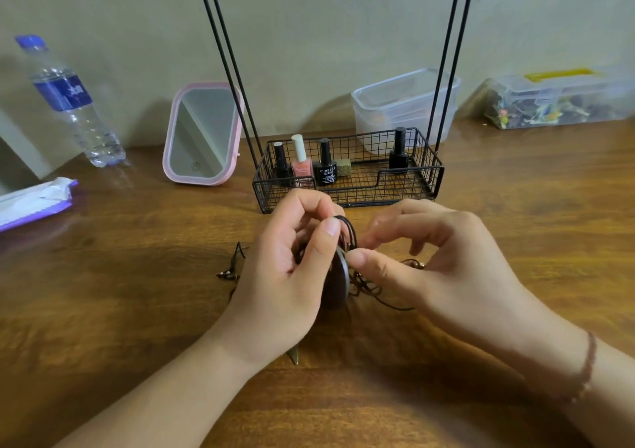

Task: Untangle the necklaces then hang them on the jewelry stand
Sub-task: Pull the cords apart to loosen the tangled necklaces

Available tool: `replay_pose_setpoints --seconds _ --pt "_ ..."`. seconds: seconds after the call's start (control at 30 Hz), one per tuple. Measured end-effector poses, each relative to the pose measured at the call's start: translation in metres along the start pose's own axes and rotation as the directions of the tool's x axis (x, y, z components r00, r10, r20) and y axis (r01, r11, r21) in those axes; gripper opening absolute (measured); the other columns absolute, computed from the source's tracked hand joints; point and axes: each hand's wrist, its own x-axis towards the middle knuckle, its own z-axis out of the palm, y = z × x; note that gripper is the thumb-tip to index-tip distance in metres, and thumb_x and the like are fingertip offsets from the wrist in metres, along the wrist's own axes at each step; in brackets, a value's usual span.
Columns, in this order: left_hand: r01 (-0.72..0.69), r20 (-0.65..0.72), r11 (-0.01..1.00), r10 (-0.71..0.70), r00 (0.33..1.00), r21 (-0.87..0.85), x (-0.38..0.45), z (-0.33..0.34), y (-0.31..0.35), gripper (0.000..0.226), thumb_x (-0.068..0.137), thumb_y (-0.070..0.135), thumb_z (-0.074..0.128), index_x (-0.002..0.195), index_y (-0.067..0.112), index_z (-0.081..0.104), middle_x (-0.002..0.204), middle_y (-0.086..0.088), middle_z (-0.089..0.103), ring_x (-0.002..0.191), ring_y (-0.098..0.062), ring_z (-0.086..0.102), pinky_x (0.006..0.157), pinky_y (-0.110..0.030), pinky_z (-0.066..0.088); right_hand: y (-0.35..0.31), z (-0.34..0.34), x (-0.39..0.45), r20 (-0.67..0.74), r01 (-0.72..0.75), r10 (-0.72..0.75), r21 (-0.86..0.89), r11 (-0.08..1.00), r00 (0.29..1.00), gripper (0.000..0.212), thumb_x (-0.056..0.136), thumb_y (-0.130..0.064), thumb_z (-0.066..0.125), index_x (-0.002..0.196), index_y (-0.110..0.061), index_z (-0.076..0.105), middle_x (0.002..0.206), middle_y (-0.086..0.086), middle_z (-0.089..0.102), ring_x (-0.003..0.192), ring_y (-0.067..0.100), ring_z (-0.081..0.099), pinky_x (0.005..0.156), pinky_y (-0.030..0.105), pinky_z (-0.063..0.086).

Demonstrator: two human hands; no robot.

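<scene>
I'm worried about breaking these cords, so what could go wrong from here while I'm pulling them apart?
Both the left hand and the right hand pinch the tangled necklaces; tugging hard may tighten the knot or snap a thin cord. The round pendant hangs in the bundle, so it could swing and catch more loops. Loose ends trail on the table and may snag again.

A wooden table (137, 310) fills the view. At eleven o'clock stand a water bottle (68, 100) and a pink mirror (202, 135); at twelve a black wire jewelry stand (347, 186); at one, clear plastic boxes (405, 104); at nine, a wipes packet (34, 203).
</scene>
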Motion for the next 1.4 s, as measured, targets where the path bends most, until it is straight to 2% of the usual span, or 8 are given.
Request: replay_pose_setpoints --seconds 0.27,0.5,0.67,0.87,0.97,1.13,1.27,1.4 --pt "0.016 0.135 0.999 -0.021 0.991 0.039 -0.001 -0.003 0.004 0.009 0.099 0.027 0.048 0.101 0.02 0.053 0.083 -0.011 0.057 0.077 -0.028 0.059 0.068 -0.047 0.053 0.002 0.003 0.0 0.068 -0.096 0.08 0.275 0.957 0.994 0.011 0.086 -0.03 0.071 0.076 -0.025 0.069 0.076 -0.008 0.068 0.057 0.022 0.056 0.049 0.036 0.044" --pt "0.043 0.184 0.998 -0.051 0.981 0.049 0.001 -0.007 0.002 0.011 0.099 0.013 0.05 0.09 0.02 0.052 0.069 -0.006 0.052 0.058 -0.014 0.046 0.054 -0.025 0.041 -0.001 -0.011 0.009 0.17 -0.287 0.232 0.598 0.748 0.958 0.011 0.075 -0.016 0.064 0.067 -0.013 0.07 0.073 0.022 0.065 0.07 0.021 0.056 0.068 0.037 0.044" --pt "0.04 0.205 0.999 -0.047 0.978 0.036 0.002 -0.01 0.003 0.01 0.101 0.013 0.051 0.091 0.017 0.052 0.069 -0.01 0.047 0.059 -0.015 0.043 0.055 -0.029 0.04 0.006 -0.028 0.01 0.433 -0.407 0.052 0.791 0.456 0.9 0.036 0.068 -0.034 0.08 0.054 -0.017 0.052 0.045 0.001 0.047 0.08 0.03 0.06 0.088 0.036 0.043" --pt "0.003 0.17 1.0 -0.007 0.985 0.021 0.006 -0.015 0.003 0.009 0.096 0.026 0.047 0.092 0.018 0.05 0.072 -0.003 0.045 0.066 -0.017 0.043 0.061 -0.03 0.042 0.015 -0.049 0.017 0.305 -0.303 0.0 0.945 0.125 0.952 0.031 0.07 -0.021 0.077 0.069 -0.007 0.05 0.047 -0.002 0.029 0.057 0.022 0.046 0.081 0.042 0.049" --pt "0.026 0.162 0.999 -0.021 0.987 -0.028 0.007 -0.018 0.001 0.013 0.094 0.03 0.047 0.091 0.017 0.048 0.075 -0.002 0.044 0.07 -0.018 0.041 0.065 -0.031 0.041 0.02 -0.054 0.019 0.246 -0.241 0.029 0.912 0.332 0.969 0.028 0.067 -0.026 0.079 0.076 -0.009 0.058 0.057 0.0 0.026 0.05 0.015 0.025 0.05 0.025 0.032" --pt "0.135 0.151 0.969 -0.105 0.983 -0.206 0.009 -0.022 -0.003 0.014 0.091 0.031 0.05 0.093 0.018 0.047 0.076 0.01 0.049 0.061 -0.004 0.045 0.06 -0.013 0.04 0.022 -0.053 0.015 0.07 -0.036 0.012 0.355 0.934 0.997 0.013 0.068 -0.011 0.078 0.071 -0.02 0.07 0.058 0.013 0.05 0.053 0.014 0.043 0.051 0.017 0.034" --pt "0.143 0.166 0.965 -0.107 0.98 -0.219 0.008 -0.019 -0.005 0.015 0.091 0.03 0.049 0.095 0.016 0.047 0.076 0.013 0.05 0.063 -0.001 0.048 0.061 -0.011 0.041 0.021 -0.045 0.014 0.194 0.132 -0.093 -0.199 0.971 0.977 0.008 0.077 -0.029 0.079 0.082 -0.029 0.073 0.072 -0.02 0.061 0.052 0.009 0.044 0.049 0.012 0.033" --pt "0.148 0.148 0.963 -0.116 0.982 -0.224 0.009 -0.018 -0.005 0.014 0.091 0.03 0.049 0.095 0.017 0.048 0.076 0.008 0.047 0.063 -0.003 0.044 0.06 -0.013 0.041 0.02 -0.04 0.013 0.305 0.139 -0.053 -0.265 0.954 0.951 0.004 0.082 -0.033 0.073 0.081 -0.03 0.075 0.069 -0.013 0.067 0.063 0.009 0.06 0.057 0.029 0.049"
